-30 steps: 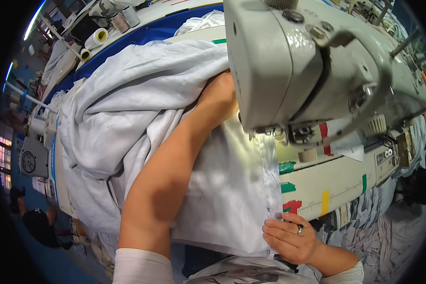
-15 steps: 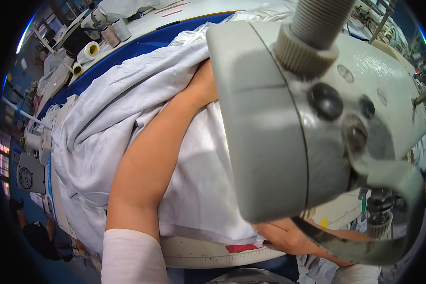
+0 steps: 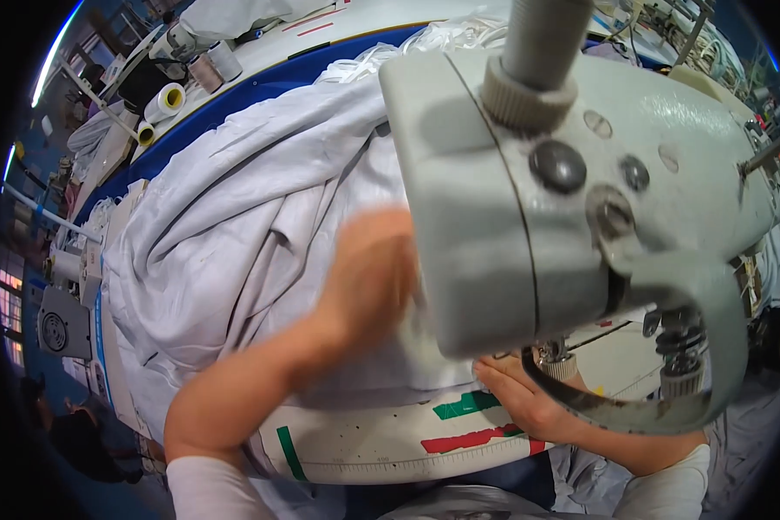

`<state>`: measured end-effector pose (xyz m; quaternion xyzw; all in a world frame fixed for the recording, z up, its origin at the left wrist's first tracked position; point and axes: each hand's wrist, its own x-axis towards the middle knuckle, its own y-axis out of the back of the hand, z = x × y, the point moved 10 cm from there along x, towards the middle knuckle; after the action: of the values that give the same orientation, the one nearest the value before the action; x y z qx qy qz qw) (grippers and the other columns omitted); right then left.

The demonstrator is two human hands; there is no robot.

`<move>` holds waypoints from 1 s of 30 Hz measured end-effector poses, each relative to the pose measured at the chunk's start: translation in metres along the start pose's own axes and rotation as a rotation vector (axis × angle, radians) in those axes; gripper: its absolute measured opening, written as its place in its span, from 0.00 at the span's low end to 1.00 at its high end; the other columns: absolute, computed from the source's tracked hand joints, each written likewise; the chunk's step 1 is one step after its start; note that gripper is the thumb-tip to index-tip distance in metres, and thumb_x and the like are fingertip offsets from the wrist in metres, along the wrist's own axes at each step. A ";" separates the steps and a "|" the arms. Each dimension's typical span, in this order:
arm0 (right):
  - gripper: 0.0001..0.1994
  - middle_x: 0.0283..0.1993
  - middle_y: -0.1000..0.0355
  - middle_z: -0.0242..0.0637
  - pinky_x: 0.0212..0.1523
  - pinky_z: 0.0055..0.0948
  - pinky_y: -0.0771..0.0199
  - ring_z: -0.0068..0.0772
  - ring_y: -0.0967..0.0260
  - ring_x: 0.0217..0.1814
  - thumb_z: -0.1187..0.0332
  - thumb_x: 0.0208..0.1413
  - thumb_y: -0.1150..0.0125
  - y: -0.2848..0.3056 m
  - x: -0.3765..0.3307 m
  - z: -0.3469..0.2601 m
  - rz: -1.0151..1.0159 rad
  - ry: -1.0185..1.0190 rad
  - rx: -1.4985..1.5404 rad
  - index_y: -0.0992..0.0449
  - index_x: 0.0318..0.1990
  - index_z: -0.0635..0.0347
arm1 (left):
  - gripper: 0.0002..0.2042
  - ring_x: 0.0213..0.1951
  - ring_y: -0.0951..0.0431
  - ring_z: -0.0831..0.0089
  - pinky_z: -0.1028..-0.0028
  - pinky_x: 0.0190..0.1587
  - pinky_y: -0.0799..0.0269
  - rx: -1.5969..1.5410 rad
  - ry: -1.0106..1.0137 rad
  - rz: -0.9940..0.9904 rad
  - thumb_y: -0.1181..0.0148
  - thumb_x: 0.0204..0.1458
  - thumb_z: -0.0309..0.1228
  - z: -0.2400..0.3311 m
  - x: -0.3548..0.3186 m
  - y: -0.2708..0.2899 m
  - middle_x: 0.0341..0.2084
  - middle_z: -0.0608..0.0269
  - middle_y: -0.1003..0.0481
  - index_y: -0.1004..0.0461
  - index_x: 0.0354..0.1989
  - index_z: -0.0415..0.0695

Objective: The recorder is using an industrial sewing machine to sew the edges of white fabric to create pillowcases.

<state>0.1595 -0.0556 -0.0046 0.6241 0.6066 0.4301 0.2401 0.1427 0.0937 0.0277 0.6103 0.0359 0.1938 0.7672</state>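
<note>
The grey sewing machine head (image 3: 572, 199) fills the frame from 12 to 4 o'clock, seen from directly above, with a ribbed post rising at 12 o'clock. The white fabric (image 3: 234, 234) lies bunched across the counter (image 3: 364, 442) from 9 to 11 o'clock and runs under the machine. The left forearm enters at 7 o'clock and angles up toward centre; the left hand (image 3: 368, 277) is motion-blurred, resting palm-down on the fabric just beside the machine's left face, and its finger spread cannot be determined. The right hand (image 3: 520, 403) sits at 5 o'clock beneath the machine, fingers flat and extended, touching the fabric edge. Green and red tape strips (image 3: 468, 425) mark the counter between the forearms.
</note>
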 end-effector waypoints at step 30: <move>0.18 0.54 0.32 0.51 0.57 0.33 0.30 0.42 0.35 0.58 0.69 0.60 0.48 -0.010 0.002 -0.007 0.172 0.350 -0.797 0.34 0.53 0.73 | 0.24 0.62 0.40 0.59 0.44 0.61 0.52 -0.233 -0.241 -0.225 0.40 0.49 0.46 0.022 -0.056 -0.017 0.55 0.54 0.36 0.33 0.50 0.45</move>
<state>0.1480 -0.0541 -0.0085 0.4487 0.3705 0.7480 0.3192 0.1022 0.0512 0.0065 0.5286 -0.0111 0.0353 0.8481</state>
